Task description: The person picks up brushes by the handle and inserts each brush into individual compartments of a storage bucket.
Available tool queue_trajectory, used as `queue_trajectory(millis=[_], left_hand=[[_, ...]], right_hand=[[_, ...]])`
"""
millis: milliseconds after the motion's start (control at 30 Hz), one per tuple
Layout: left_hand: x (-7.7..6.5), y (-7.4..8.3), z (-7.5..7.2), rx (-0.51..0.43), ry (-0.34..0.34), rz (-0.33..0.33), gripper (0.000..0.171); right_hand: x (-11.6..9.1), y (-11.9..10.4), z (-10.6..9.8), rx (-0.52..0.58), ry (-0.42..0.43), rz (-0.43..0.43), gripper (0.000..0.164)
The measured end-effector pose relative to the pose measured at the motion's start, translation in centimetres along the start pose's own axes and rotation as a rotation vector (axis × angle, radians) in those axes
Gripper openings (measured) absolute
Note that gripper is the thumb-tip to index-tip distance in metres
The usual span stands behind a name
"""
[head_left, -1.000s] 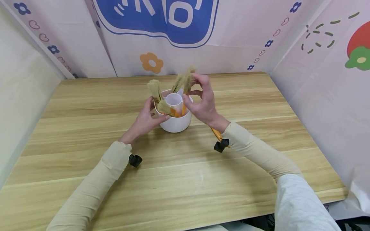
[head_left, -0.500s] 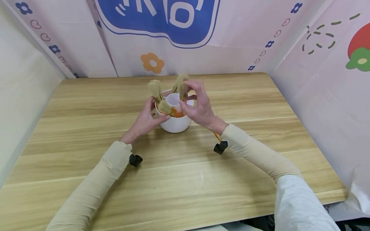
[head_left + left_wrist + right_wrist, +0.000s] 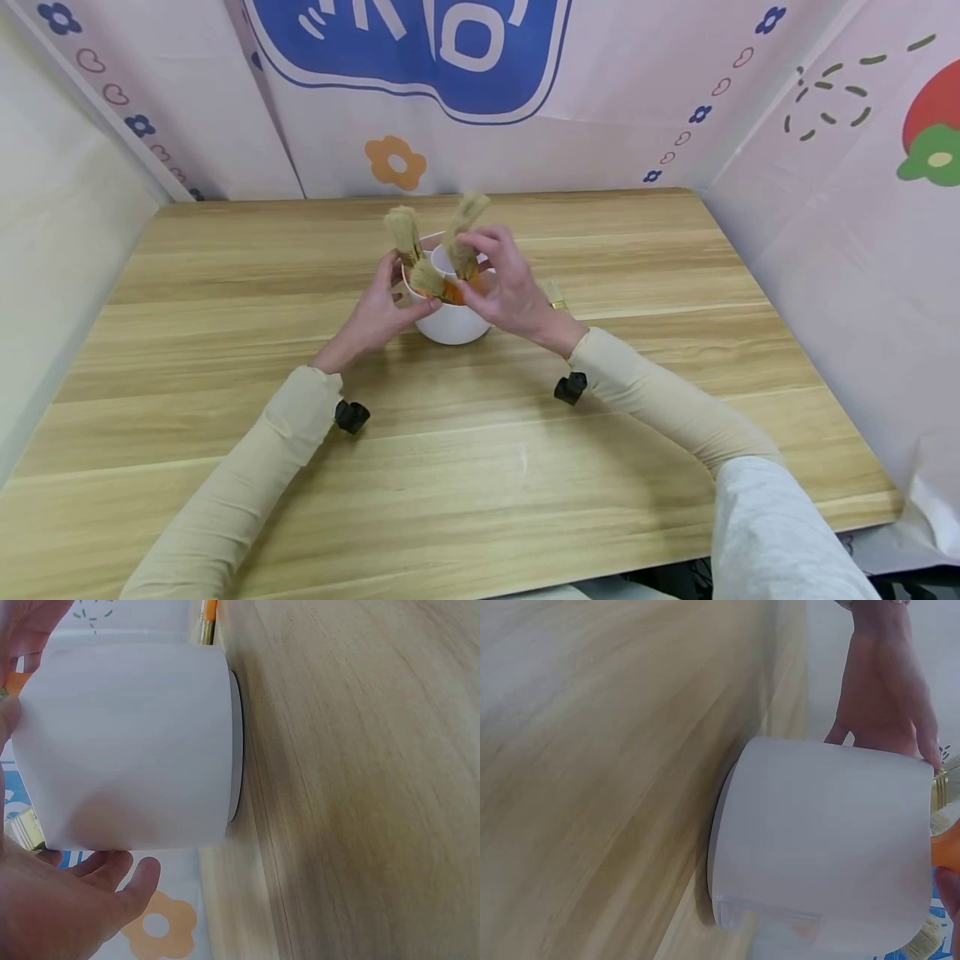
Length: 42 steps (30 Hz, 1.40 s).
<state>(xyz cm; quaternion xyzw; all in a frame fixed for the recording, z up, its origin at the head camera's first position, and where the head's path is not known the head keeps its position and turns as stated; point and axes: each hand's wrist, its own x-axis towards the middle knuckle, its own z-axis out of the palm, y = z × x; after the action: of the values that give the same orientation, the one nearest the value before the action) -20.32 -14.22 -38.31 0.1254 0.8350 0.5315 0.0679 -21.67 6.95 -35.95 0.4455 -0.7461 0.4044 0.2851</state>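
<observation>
A round white container [image 3: 452,325] with a smaller cup inside stands on the table, holding several paintbrushes with pale bristles upward. My left hand [image 3: 372,310] grips its left side, thumb at the front rim and fingers round the wall; the left wrist view shows those fingertips against the white wall [image 3: 142,742]. Over the right part of the opening, my right hand [image 3: 512,287] pinches a paintbrush [image 3: 460,254] near its bristles. An orange handle [image 3: 946,849] shows beside the rim in the right wrist view. Two brushes lean at the left, one upright [image 3: 405,232], one tilted forward [image 3: 427,281].
Another paintbrush [image 3: 555,294] lies on the wooden table [image 3: 450,492] right of the container, mostly hidden under my right wrist. Printed white panels [image 3: 600,142] rise along the back and sides. A black wrist camera [image 3: 570,387] hangs under each sleeve.
My right hand has come down and slightly left with the paintbrush, its bristles now lower over the container. The brush lying on the table shows more of its bristles. My left hand stays put.
</observation>
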Motion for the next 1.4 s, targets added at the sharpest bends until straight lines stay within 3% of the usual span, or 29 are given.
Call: queue_trajectory(millis=[567, 1400], left_hand=[[-0.1, 0.1, 0.0, 0.008, 0.01, -0.005, 0.095], [0.0, 0.1, 0.1, 0.032, 0.009, -0.014, 0.094]], right_hand=[[-0.7, 0.5, 0.4, -0.022, -0.07, -0.022, 0.052], [-1.1, 0.3, 1.3, -0.042, -0.094, -0.068, 0.049]])
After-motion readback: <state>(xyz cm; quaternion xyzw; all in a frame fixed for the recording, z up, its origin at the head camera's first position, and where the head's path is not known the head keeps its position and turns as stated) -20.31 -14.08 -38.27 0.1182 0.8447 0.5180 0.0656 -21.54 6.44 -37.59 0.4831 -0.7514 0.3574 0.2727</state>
